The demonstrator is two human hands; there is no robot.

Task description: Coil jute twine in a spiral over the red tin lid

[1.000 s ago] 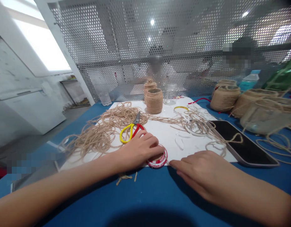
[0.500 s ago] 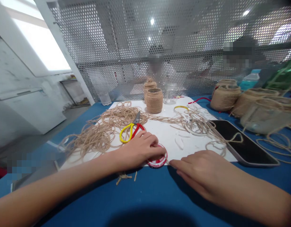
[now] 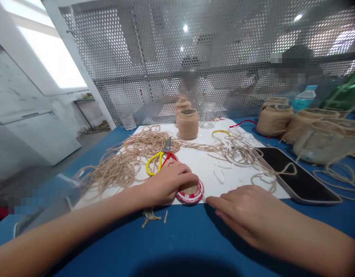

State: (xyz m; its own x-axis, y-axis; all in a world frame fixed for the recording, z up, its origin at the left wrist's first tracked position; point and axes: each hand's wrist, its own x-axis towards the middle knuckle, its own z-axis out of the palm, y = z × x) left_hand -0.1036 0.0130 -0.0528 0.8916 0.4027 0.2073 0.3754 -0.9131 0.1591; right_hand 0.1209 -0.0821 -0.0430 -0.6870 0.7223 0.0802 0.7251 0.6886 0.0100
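At the front edge of the white paper lies a round red-and-white lid (image 3: 190,196), with coiled tan twine showing on its middle. My left hand (image 3: 173,181) curls over the lid's left and far side and holds it against the table; some fingertips are hidden. My right hand (image 3: 243,204) is closed in a pinch on a thin strand of twine (image 3: 203,196) that runs off the lid's right side. Just beyond my left hand are scissors (image 3: 161,158) with one yellow and one red handle, blades pointing away.
A tangled heap of twine (image 3: 116,167) spreads over the paper at left. Twine-wrapped jars (image 3: 188,125) stand at the back, and more wrapped jars (image 3: 274,120) at right. A phone (image 3: 298,175) lies right. Perforated metal panels (image 3: 154,50) close off the far side.
My left fingers have shifted back and left over the lid, uncovering more of the twine coil. My right hand stays nearly still with its strand.
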